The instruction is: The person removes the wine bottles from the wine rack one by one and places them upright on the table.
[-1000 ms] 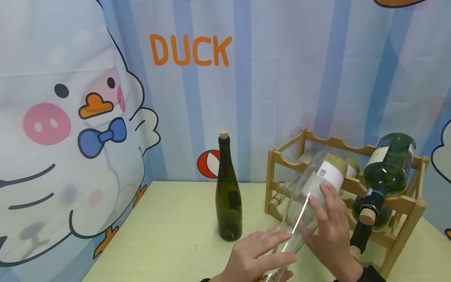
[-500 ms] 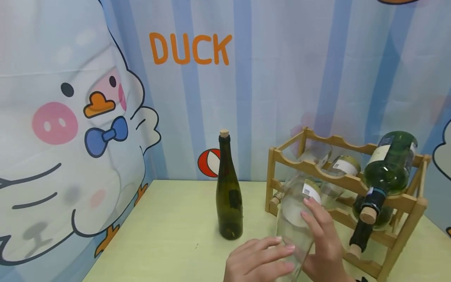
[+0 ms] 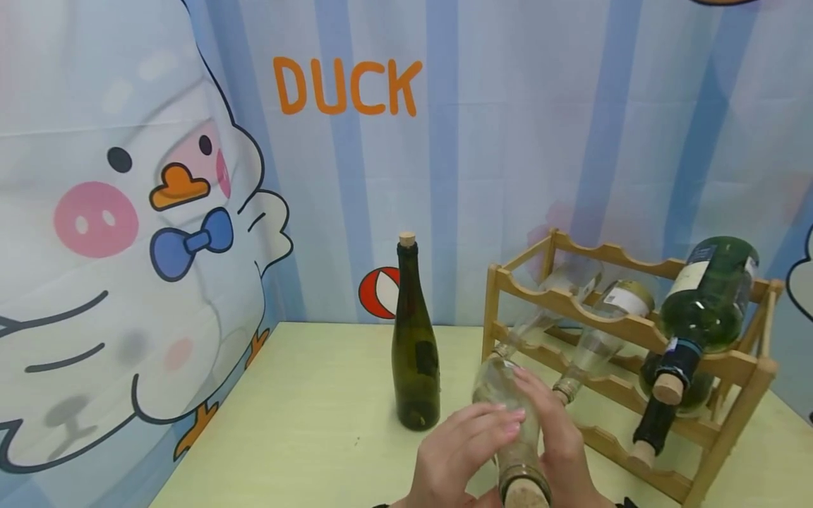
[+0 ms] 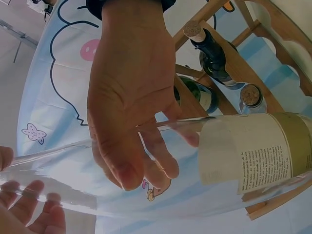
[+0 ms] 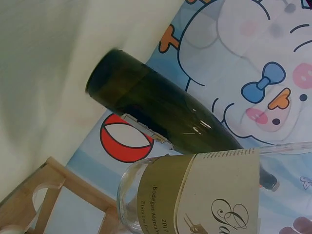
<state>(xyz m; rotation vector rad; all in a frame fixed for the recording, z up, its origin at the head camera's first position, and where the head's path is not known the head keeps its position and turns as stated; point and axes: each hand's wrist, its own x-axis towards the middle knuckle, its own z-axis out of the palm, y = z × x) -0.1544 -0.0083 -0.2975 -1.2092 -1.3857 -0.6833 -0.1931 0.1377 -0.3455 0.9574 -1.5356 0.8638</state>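
Over the pale bench (image 3: 305, 402), left hand (image 3: 459, 446) and right hand (image 3: 559, 437) clasp one clear bottle (image 3: 522, 451): cork (image 3: 527, 494) at near end, base away, rack (image 3: 732, 423) nearer the right.

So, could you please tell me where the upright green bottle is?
In the head view, the upright green bottle stands on the table near the picture's centre, left of the wooden rack and beyond the left hand.

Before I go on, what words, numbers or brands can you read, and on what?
"DUCK": orange letters on the backdrop.
"2017": gold band on the held clear bottle.
"Bodegas Monta": same band; the rest is unclear.
Cream label: script cut off, fine print too small.
Labels on the standing green bottle and racked bottles: unreadable.
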